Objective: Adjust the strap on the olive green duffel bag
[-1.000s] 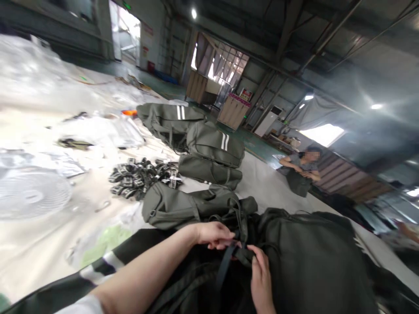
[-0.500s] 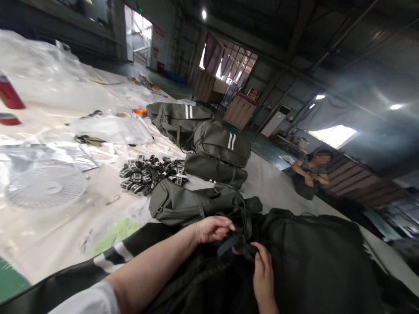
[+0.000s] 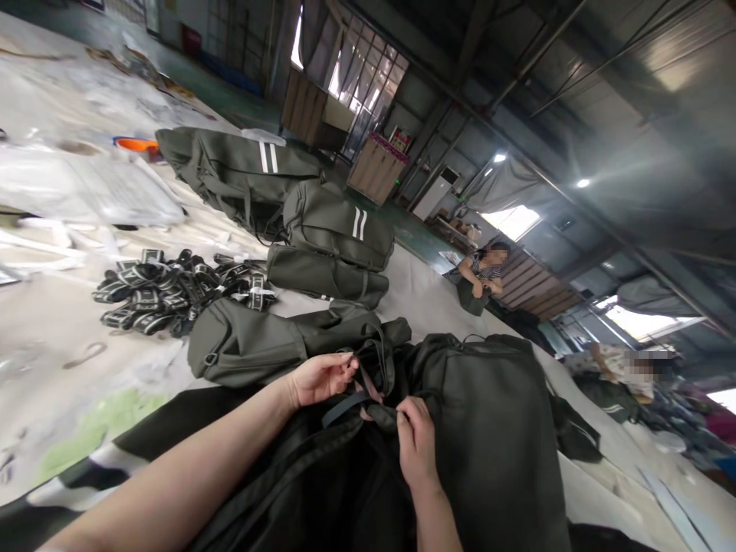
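In the head view a large black bag (image 3: 488,429) lies in front of me, with dark straps bunched at its near left side. My left hand (image 3: 323,379) is closed in a pinch just above these straps; what its fingertips hold is too small to make out. My right hand (image 3: 417,441) has its fingers closed on a black strap (image 3: 386,416) at the bag's edge. Between the hands are a grey-blue strap end (image 3: 343,408) and a thin pinkish strip (image 3: 371,385). A dark green bag (image 3: 258,343) lies just beyond my left hand.
More green bags with white stripes (image 3: 339,222) stand farther back on the pale cloth-covered table. A pile of patterned webbing straps (image 3: 178,287) lies to the left, near light green material (image 3: 103,425) and clear plastic (image 3: 86,184). One person (image 3: 480,276) sits beyond the table.
My view has swung right, so the scene sits farther left. The left hand has lifted slightly from the straps, and the pinkish strip shows more. The right hand keeps its hold.
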The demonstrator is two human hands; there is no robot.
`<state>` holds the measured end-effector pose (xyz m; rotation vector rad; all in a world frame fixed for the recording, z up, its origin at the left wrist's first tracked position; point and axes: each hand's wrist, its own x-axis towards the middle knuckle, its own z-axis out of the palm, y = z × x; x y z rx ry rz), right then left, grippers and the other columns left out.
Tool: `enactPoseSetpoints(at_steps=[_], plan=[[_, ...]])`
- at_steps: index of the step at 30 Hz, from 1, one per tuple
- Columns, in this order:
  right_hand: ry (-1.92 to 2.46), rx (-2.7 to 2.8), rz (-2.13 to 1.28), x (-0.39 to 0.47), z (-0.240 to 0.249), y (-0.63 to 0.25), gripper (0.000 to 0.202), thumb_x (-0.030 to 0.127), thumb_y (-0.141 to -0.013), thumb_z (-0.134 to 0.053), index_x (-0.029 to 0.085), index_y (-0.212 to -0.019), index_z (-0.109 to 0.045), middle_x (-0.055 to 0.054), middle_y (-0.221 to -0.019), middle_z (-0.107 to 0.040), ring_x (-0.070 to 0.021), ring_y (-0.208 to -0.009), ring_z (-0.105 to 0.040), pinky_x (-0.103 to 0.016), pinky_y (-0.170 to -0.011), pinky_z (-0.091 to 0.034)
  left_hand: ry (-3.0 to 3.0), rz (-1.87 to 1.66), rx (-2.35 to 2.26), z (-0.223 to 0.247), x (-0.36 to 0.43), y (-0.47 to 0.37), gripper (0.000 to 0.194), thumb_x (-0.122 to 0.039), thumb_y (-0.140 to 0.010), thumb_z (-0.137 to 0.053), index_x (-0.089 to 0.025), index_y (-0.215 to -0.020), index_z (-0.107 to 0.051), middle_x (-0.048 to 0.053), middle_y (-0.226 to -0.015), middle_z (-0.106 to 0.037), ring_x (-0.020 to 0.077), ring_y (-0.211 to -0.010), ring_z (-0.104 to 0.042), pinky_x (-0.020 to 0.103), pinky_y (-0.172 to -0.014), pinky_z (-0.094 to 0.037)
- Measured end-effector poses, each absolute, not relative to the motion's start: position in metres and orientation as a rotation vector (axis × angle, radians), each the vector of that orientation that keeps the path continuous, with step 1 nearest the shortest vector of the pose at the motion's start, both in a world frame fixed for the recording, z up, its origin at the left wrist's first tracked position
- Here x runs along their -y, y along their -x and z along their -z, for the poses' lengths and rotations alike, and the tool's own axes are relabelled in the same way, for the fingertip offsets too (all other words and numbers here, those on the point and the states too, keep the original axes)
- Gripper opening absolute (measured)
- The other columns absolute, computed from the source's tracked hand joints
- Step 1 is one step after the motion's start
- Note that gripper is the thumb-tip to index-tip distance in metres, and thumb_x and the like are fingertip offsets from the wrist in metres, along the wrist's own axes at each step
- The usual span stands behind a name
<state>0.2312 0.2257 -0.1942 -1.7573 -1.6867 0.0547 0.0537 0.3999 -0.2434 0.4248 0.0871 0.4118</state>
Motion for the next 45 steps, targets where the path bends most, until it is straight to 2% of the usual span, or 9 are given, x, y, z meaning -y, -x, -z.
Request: enactPoseSetpoints(at_steps=[5, 8, 13, 19, 22, 25, 28, 33, 45], plan=[[1.738, 1.781, 0.041, -0.214, 0.186, -0.214, 0.019, 0.023, -0.092, -0.041, 0.023, -0.073, -0.043, -0.002, -0.076, -0.05, -0.0213, -0.078, -0.049, -0.036, -0.07, -0.04, -0.948, -0.588, -0.167, 0.202, -0.371, -0.044, 0.047, -0.048, -0.08, -0.068, -0.016, -0.053, -0.046, -0.006, -0.045, -0.031, 0.005, -0.041, -0.019, 0.021, -0.042, -0.017], [1.753, 1.751, 0.071, -0.204, 0.186, -0.209, 0.009, 0.031, -0.091, -0.051, 0.023, -0.085, -0.05, -0.005, -0.087, -0.056, -0.0241, -0.088, -0.052, -0.039, -0.077, -0.044, -1.439, -0.667, -0.12, 0.158, -0.338, -0.028, 0.05, -0.051, -0.085, -0.059, -0.018, -0.051, -0.046, -0.001, -0.051, -0.039, 0.0098, -0.05, -0.031, 0.026, -0.051, -0.026], [1.709, 1.719, -0.012, -0.196, 0.182, -0.212, 0.009, 0.032, -0.089, -0.056, 0.024, -0.094, -0.056, -0.006, -0.098, -0.063, -0.0244, -0.096, -0.057, -0.039, -0.084, -0.046, -1.904, -0.762, -0.072, 0.119, -0.307, -0.014, 0.049, -0.036, -0.092, -0.052, -0.02, -0.052, -0.029, -0.002, -0.054, -0.03, 0.0129, -0.054, -0.029, 0.03, -0.059, -0.028], [1.799, 1.567, -0.164, -0.224, 0.181, -0.223, 0.025, 0.026, -0.093, -0.046, 0.023, -0.077, -0.066, -0.004, -0.081, -0.067, -0.0212, -0.083, -0.061, -0.032, -0.077, -0.047, -1.667, -0.842, -0.248, 0.148, -0.338, -0.035, 0.045, -0.049, -0.094, -0.046, -0.017, -0.063, -0.054, 0.004, -0.066, -0.058, 0.0147, -0.059, -0.053, 0.027, -0.061, -0.043], [1.873, 1.572, -0.356, -0.245, 0.177, -0.227, 0.022, 0.022, -0.085, -0.053, 0.023, -0.07, -0.07, -0.004, -0.079, -0.07, -0.0227, -0.08, -0.063, -0.033, -0.077, -0.046, -1.784, -0.951, -0.341, 0.161, -0.351, -0.041, 0.033, -0.041, -0.095, -0.047, -0.017, -0.085, -0.066, 0.007, -0.089, -0.065, 0.0188, -0.082, -0.062, 0.029, -0.078, -0.049], [1.866, 1.45, -0.688, -0.258, 0.176, -0.231, 0.018, 0.025, -0.081, -0.057, 0.021, -0.073, -0.072, -0.003, -0.077, -0.072, -0.0222, -0.075, -0.064, -0.032, -0.073, -0.044, -1.919, -1.105, -0.469, 0.17, -0.353, -0.045, 0.028, -0.034, -0.094, -0.05, -0.02, -0.111, -0.067, 0.011, -0.123, -0.057, 0.0246, -0.117, -0.053, 0.035, -0.101, -0.043], [1.69, 1.179, -0.985, -0.258, 0.184, -0.236, 0.018, 0.032, -0.076, -0.066, 0.018, -0.082, -0.074, -0.003, -0.08, -0.073, -0.0213, -0.077, -0.064, -0.031, -0.074, -0.044, -1.916, -1.112, -0.568, 0.187, -0.354, -0.056, 0.035, -0.033, -0.092, -0.05, -0.02, -0.124, -0.06, 0.013, -0.139, -0.045, 0.027, -0.128, -0.046, 0.04, -0.108, -0.04], [1.487, 0.904, -1.108, -0.25, 0.197, -0.242, 0.025, 0.034, -0.06, -0.08, 0.017, -0.076, -0.072, -0.002, -0.076, -0.071, -0.0179, -0.074, -0.062, -0.029, -0.075, -0.045, -1.824, -1.069, -0.545, 0.221, -0.36, -0.079, 0.029, -0.026, -0.089, -0.05, -0.019, -0.115, -0.063, 0.013, -0.123, -0.059, 0.0265, -0.118, -0.055, 0.042, -0.105, -0.043], [1.633, 0.805, -1.068, -0.274, 0.209, -0.236, 0.034, 0.043, -0.055, -0.083, 0.016, -0.062, -0.064, 0.002, -0.057, -0.061, -0.0116, -0.053, -0.049, -0.025, -0.058, -0.036, -1.656, -0.989, -0.607, 0.242, -0.379, -0.087, 0.028, -0.02, -0.085, -0.053, -0.015, -0.11, -0.064, 0.011, -0.114, -0.065, 0.023, -0.109, -0.059, 0.037, -0.101, -0.043]])
